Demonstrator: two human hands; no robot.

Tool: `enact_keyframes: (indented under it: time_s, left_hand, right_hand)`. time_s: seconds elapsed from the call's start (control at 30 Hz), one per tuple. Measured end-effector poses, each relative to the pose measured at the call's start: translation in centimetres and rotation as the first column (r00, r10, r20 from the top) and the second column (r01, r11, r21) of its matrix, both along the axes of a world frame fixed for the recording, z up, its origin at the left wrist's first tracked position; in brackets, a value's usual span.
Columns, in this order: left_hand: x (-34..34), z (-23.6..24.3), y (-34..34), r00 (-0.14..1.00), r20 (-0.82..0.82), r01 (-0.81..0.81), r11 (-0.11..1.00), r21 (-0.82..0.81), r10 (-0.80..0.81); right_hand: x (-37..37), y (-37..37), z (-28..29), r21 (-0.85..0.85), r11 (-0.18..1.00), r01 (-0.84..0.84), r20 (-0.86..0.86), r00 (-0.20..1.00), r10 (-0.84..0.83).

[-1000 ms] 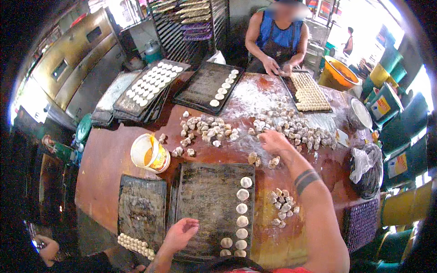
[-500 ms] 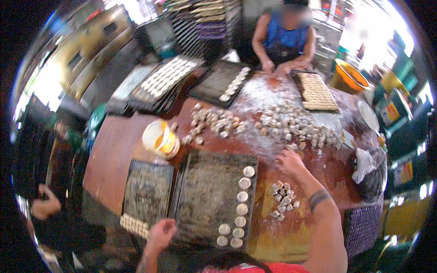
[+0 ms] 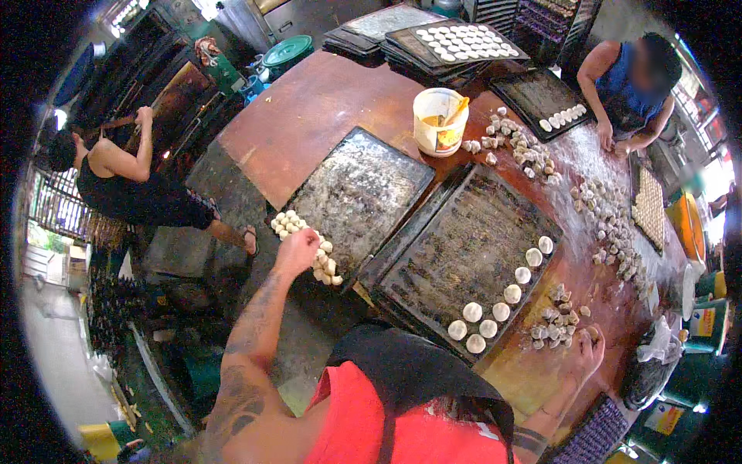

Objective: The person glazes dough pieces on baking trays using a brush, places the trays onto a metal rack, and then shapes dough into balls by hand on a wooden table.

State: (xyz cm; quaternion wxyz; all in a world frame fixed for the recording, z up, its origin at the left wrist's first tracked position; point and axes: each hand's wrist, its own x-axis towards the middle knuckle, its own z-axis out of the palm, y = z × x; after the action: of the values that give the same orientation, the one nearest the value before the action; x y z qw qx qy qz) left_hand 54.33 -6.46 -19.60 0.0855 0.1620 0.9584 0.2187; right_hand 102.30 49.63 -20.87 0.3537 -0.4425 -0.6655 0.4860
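My left hand (image 3: 297, 251) is closed over a cluster of pale dough balls (image 3: 287, 223) at the near left edge of a dark baking tray (image 3: 355, 189). What its fingertips hold is hidden. My right hand (image 3: 589, 352), fingers curled, holds a small brownish lump (image 3: 593, 332) beside a little heap of floury lumps (image 3: 555, 321). Between my hands lies a larger dark baking tray (image 3: 440, 255). Several flat round dough pieces (image 3: 512, 294) line its right side, with a second short row started at the near end.
A white bucket (image 3: 439, 116) with yellow contents stands behind the trays. Larger heaps of floury lumps (image 3: 603, 213) lie on the wooden table (image 3: 301, 108). Opposite, a co-worker in blue (image 3: 626, 85) works beside filled trays. Another person (image 3: 131, 170) stands at the left.
The view has swung left. My left hand has moved from beside the large tray to the dough balls. My right hand has come back from the big heap to the small one.
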Motion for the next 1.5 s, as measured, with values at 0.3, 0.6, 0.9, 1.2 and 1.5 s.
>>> enact_keyframes:
  time_s: [0.3,0.6,0.9,1.2,1.5]
  left_hand:
    - [-0.4,-4.4,1.1,0.888,-0.218,0.324,0.887,-0.33,-0.405]
    - [8.8,3.9,19.3,0.598,0.654,-0.332,0.599,0.728,-0.463]
    - [12.6,8.9,21.2,0.384,0.614,-0.253,0.561,0.788,-0.689]
    - [13.1,10.9,23.4,0.289,0.398,-0.147,0.371,0.917,-0.871]
    - [14.6,14.7,25.4,0.714,-0.045,0.338,0.287,0.896,-0.699]
  right_hand:
    - [2.8,-5.5,-4.5,0.235,0.968,-0.086,0.008,0.996,0.087]
    - [-20.0,-20.2,9.7,0.107,0.822,-0.56,0.32,0.802,0.505]
    - [-22.0,-24.5,11.7,0.607,0.645,-0.465,0.302,0.885,0.354]
    - [-18.5,-23.0,14.7,-0.054,0.864,-0.5,-0.268,0.841,0.47]
    - [-20.3,-22.7,18.1,0.017,0.989,-0.149,-0.462,0.876,0.14]
